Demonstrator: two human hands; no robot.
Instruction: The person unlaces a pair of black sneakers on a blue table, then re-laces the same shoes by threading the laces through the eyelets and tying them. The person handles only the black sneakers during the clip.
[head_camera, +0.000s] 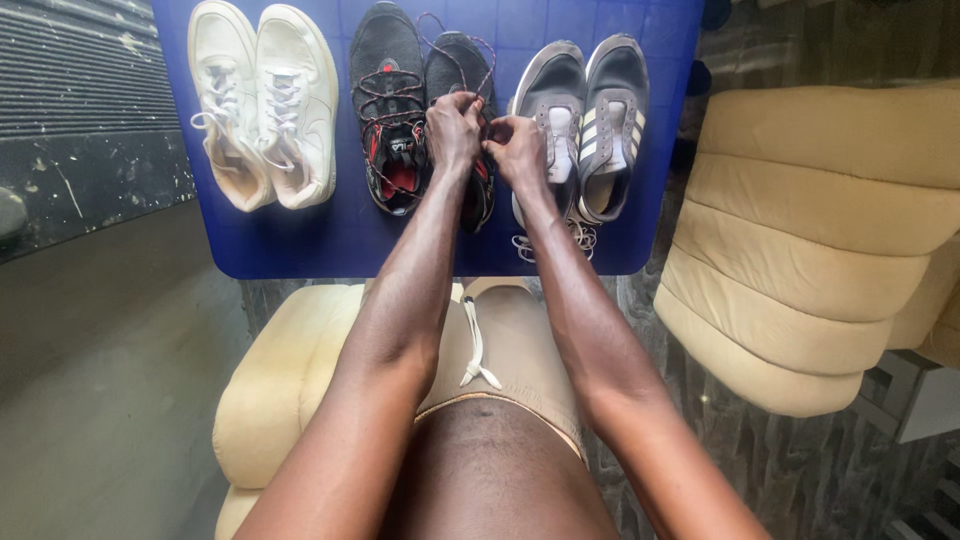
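Note:
Three pairs of shoes stand in a row on a blue table (300, 245). The middle pair is black with red trim: the left black shoe (388, 110) lies with loose laces, the right black shoe (458, 70) is under my hands. My left hand (455, 130) and my right hand (517, 150) are both closed on the red-and-black lace (482, 70) of that right black shoe, knuckles close together. A white pair (265, 105) lies to the left and a grey pair with white stripes (585, 115) to the right.
I sit on a cream cushioned seat (270, 390). A cream padded sofa (810, 240) stands at the right. A dark mat (85, 110) and grey floor lie at the left. White laces (580, 238) of the grey shoes hang near the table's front edge.

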